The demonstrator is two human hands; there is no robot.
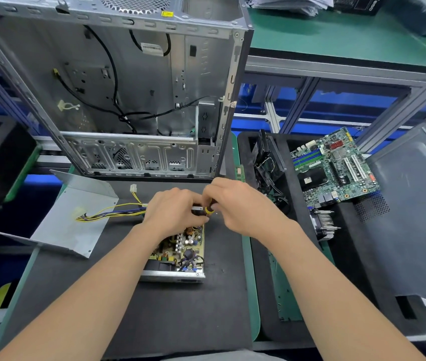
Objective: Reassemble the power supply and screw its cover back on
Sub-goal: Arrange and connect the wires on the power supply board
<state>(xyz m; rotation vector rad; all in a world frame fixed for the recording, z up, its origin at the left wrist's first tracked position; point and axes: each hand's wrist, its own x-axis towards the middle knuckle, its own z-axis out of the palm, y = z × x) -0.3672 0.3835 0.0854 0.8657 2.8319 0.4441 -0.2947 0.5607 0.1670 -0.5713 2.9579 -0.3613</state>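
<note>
Power supply position: the open power supply (178,252) sits on the dark mat (128,308) directly in front of you, its circuit board exposed and facing up, just before the empty computer case (133,100).

Cover position: the folded sheet-metal cover (76,214) lies on the mat to your left, well apart from the supply and not yet fitted.

Cable bundle: the yellow and dark wires (110,211) run from the far end of the supply across the cover.

Left hand: your left hand (172,212) is curled over the far end of the supply, bracing it. What the fingers pinch is hidden.

Right hand: your right hand (240,204) is closed around the yellow-and-black screwdriver handle (209,209), held against your left hand. The tip is not visible.

Step in hand: you appear to be driving a screw at the far edge of the chassis. The cover step is judged still to come.

Handling, supply: expect a dense, rigid metal tray. Grip it by the outer walls. Keep your fingers off the coils and capacitors, which are fragile.

Handling, cover: expect light, stiff sheet metal with sharp edges. Lift it by the flat panel and the folded side.

Handling, wires: they are flexible. Route them clear of the seam before you seat the cover.

Risk: a slipping tip may damage the board.
</note>
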